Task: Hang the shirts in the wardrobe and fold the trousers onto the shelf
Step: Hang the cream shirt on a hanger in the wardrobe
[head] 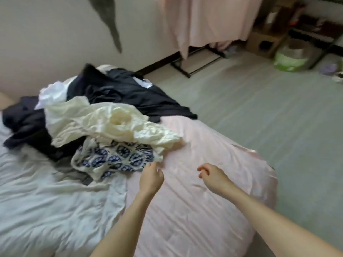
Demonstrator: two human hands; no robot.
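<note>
The clothes pile lies toward the bed's far left side. The left hand hovers loosely curled at the patterned top's edge; the right hand hangs empty, half-curled. Best to lift one garment by its shoulders — not drag the heap.

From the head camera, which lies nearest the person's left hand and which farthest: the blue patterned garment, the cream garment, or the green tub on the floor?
From the left hand:
1. Blue patterned garment, at its fingertips.
2. Cream garment, just behind, atop the pile.
3. Green tub, far right on the floor.

Bare forearms, sleeveless, unadorned hands
</note>
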